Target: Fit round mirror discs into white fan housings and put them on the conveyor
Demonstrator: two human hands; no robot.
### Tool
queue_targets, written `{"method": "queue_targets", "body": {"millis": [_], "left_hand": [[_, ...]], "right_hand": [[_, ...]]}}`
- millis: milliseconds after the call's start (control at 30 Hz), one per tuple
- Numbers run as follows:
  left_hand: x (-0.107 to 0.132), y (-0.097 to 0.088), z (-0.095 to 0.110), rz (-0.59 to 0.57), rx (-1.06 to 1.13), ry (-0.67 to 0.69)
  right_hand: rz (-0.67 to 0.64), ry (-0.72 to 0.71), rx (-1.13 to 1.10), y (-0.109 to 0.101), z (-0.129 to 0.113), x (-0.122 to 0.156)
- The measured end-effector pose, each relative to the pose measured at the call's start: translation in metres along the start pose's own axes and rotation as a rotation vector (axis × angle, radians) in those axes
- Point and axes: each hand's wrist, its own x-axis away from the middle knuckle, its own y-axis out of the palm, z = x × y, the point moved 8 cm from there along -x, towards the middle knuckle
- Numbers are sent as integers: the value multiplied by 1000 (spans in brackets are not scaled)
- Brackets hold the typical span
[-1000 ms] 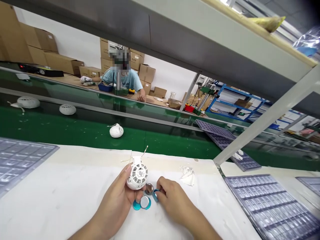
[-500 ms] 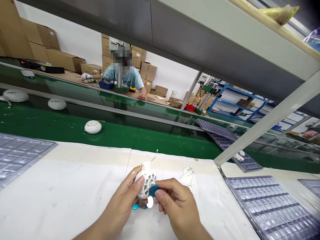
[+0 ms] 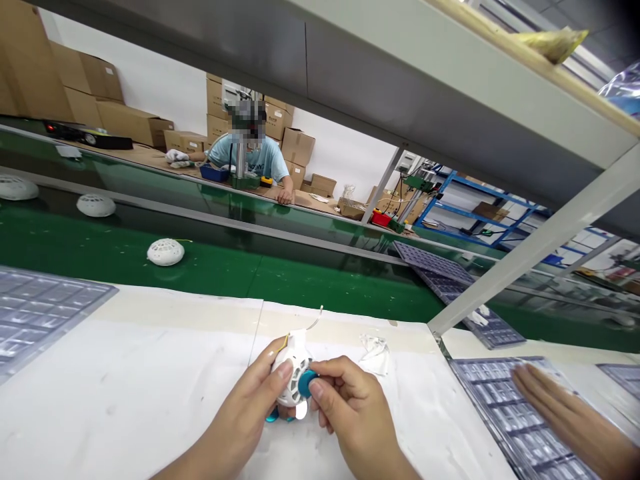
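Note:
My left hand (image 3: 250, 393) grips a round white perforated plastic housing (image 3: 291, 370), with a thin wire rising from its top. My right hand (image 3: 350, 407) pinches a teal disc (image 3: 307, 383) and holds it against the housing's grille. Below the hands, a second teal piece (image 3: 273, 417) and a shiny silver disc (image 3: 301, 411) lie on the white sheet (image 3: 150, 360), mostly hidden by my fingers. A crumpled transparent plastic scrap (image 3: 374, 350) lies just beyond my right hand.
Beyond the sheet runs a green conveyor belt (image 3: 300, 283) carrying several white housings. Transparent blister trays lie at both sides. Another person's hand (image 3: 565, 417) reaches over the right tray. A metal shelf spans overhead, and a seated co-worker (image 3: 247, 157) is across the belt.
My right hand has lifted the teal disc from the sheet to the housing. The housings on the belt have moved left. Another person's hand has entered at the right.

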Motion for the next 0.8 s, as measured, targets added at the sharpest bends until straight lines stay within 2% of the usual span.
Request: {"method": "queue_targets", "body": {"millis": [100, 233, 367, 433, 533, 633, 733, 800], "left_hand": [[3, 2, 6, -10, -73, 49], [3, -1, 4, 15, -82, 49], [6, 7, -7, -80, 28, 14], [10, 11, -13, -109, 74, -13], [17, 14, -18, -92, 138, -47], [18, 19, -12, -84, 137, -57], [12, 20, -6, -62, 129, -46], [5, 9, -6, -37, 113, -32]], "right_hand": [[-4, 58, -15, -1, 3, -1], [-3, 87, -176, 3, 0, -5], [-175, 89, -410, 30, -5, 2], [-204, 132, -470, 40, -3, 9], [-124, 163, -445, 41, 1, 14], [-105, 112, -378, 41, -3, 12], [-194, 54, -310, 43, -16, 9], [-280, 68, -194, 39, -24, 10]]}}
